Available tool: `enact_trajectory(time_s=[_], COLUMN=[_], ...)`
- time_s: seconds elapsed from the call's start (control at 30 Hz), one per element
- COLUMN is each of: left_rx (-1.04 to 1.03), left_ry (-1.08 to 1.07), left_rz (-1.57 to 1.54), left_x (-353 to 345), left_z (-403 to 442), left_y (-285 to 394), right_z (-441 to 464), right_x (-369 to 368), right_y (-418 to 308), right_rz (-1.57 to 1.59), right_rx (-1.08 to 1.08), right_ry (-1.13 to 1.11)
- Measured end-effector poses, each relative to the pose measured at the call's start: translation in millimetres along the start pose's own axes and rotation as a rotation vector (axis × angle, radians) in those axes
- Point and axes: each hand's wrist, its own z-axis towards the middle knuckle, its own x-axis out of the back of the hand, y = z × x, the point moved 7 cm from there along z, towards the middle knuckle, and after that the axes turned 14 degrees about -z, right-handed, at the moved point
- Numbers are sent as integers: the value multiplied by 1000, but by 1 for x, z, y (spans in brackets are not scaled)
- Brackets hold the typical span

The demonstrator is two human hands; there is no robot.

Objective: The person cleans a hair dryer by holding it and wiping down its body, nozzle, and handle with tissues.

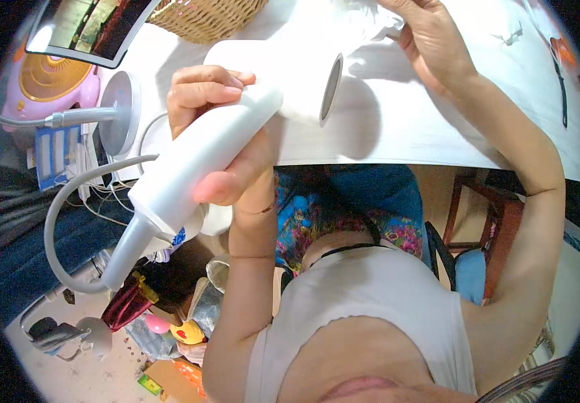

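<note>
My left hand (203, 101) is closed round the handle of a white hair dryer (203, 148), held above the table's near side. Its barrel (283, 77) points right, and the round, dark-rimmed open end faces that way too. From the foot of the handle a grey cord (53, 228) loops back up toward the table. At the top of the view my right hand (431, 40) pinches the edge of some crumpled white, thin material (370, 23). Part of that material is cut off by the frame edge, and I cannot make out exactly what it is.
A wicker basket (203, 19) stands at the back of the white-covered table (424, 131). On the left are a screen (88, 30), a round stand base (123, 114) and a pink fan (52, 84). A thin black item (562, 94) lies right. A wooden stool (501, 221) is below.
</note>
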Motion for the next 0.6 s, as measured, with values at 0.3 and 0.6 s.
enact_trajectory(time_s=[0.3,0.6], left_rx=[10,217], left_ry=[-30,-375], left_rz=[165,306], left_x=[-20,-15], left_z=[10,14], left_y=[-6,-44], right_z=[-34,-27], right_x=[-33,-32], right_y=[-27,-15], right_rz=[-506,-589], right_rx=[830,633], right_ry=[-376,-416])
